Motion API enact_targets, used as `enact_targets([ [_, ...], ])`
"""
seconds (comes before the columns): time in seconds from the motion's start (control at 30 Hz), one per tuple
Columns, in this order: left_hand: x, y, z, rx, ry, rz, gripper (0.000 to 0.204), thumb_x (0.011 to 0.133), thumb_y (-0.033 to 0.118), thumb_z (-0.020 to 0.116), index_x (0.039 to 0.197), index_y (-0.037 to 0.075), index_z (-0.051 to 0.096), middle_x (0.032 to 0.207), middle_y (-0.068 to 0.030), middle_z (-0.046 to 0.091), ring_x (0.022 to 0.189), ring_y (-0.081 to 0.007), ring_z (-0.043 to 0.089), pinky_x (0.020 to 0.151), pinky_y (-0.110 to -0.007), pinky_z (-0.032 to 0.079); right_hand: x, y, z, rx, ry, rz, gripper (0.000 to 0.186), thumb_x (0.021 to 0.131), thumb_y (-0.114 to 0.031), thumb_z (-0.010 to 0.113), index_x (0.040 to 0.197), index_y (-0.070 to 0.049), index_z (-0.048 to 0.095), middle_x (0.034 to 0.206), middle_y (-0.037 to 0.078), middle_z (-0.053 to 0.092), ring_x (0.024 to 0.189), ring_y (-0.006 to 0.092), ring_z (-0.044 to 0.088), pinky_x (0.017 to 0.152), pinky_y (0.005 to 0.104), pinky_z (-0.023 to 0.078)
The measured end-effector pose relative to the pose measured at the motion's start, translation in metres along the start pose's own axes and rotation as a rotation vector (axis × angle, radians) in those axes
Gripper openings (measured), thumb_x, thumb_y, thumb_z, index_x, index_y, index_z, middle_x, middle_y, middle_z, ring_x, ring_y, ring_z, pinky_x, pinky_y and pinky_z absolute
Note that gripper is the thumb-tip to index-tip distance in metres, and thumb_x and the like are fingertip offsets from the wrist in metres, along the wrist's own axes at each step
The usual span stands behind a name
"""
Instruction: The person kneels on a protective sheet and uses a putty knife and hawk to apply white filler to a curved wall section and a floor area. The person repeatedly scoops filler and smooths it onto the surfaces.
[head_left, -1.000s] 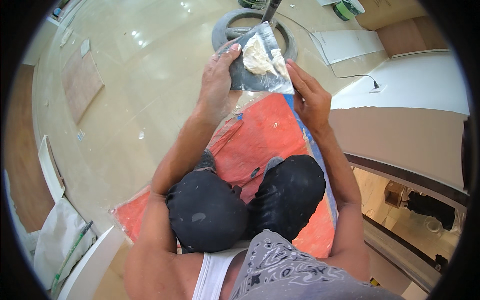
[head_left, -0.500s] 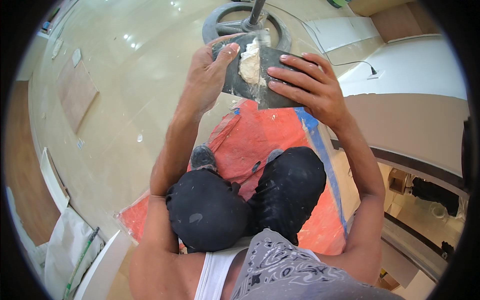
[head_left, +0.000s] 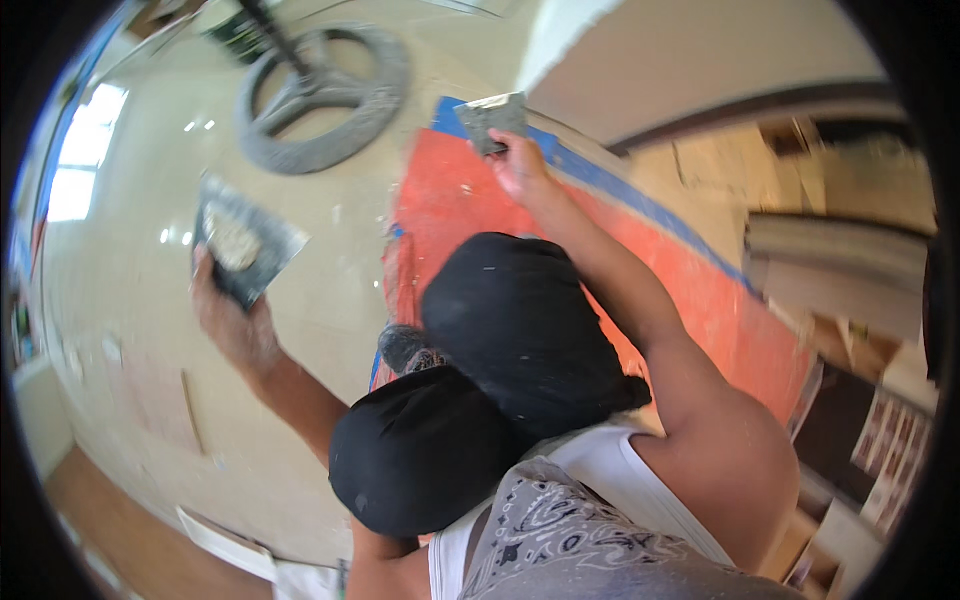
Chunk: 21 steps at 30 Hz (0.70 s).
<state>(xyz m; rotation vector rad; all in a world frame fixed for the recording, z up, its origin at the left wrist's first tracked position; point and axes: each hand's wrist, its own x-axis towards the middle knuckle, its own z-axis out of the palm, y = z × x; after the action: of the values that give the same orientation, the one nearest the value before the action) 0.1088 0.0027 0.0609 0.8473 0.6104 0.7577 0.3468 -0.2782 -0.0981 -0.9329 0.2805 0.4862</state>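
Out to the left, my left hand grips a dark putty knife with a broad, flat blade. A lump of off-white putty sits on that blade. Farther forward and to the right, my right hand is closed round a second putty knife, its blade dark with a pale smear of putty along the far edge. That blade is close to the base of the beige panel on the right; whether they touch I cannot tell. The two knives are well apart.
A grey round metal base with spokes and a pole stands on the glossy floor ahead. Red sheeting edged with blue tape lies under me. A beige panel rises at the right; a thin board lies left.
The two putty knives, together before, are now apart: the left one with the putty lump moved left and nearer, the right one reaches toward the panel. My view has turned right.
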Motion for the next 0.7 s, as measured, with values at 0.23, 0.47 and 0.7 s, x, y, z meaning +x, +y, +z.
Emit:
enact_targets([
  [0.23, -0.020, -0.029, 0.016, 0.132, 0.191, -0.096, 0.039, 0.088, 0.019, 0.064, 0.116, -0.006, 0.054, 0.109, -0.0109, 0.059, 0.097, -0.0186, 0.058, 0.076, -0.031, 0.050, 0.062, 0.006, -0.148, -0.259, 0.854, -0.473, 0.021, 0.085, -0.007, 0.054, 0.103, 0.003, 0.059, 0.095, 0.016, 0.066, 0.084, 0.0293, 0.063, 0.076, 0.0398, 0.050],
  [0.47, -0.016, -0.031, 0.010, 0.142, 0.227, -0.115, 0.037, 0.087, 0.020, 0.065, 0.113, -0.004, 0.055, 0.108, -0.0098, 0.059, 0.094, -0.0176, 0.059, 0.074, -0.030, 0.051, 0.103, -0.031, -0.134, -0.475, 1.235, -0.502, 0.032, 0.083, -0.008, 0.055, 0.114, 0.002, 0.059, 0.104, 0.024, 0.065, 0.098, 0.0381, 0.062, 0.079, 0.0421, 0.048],
  [0.7, -0.015, -0.032, 0.007, 0.124, 0.186, -0.135, 0.038, 0.087, 0.020, 0.065, 0.112, -0.005, 0.055, 0.106, -0.0093, 0.060, 0.091, -0.0164, 0.060, 0.071, -0.028, 0.051, 0.110, -0.009, -0.075, -0.843, 1.120, -0.439, 0.040, 0.083, -0.004, 0.053, 0.122, 0.000, 0.056, 0.095, 0.023, 0.067, 0.092, 0.0391, 0.064, 0.077, 0.0449, 0.050],
])
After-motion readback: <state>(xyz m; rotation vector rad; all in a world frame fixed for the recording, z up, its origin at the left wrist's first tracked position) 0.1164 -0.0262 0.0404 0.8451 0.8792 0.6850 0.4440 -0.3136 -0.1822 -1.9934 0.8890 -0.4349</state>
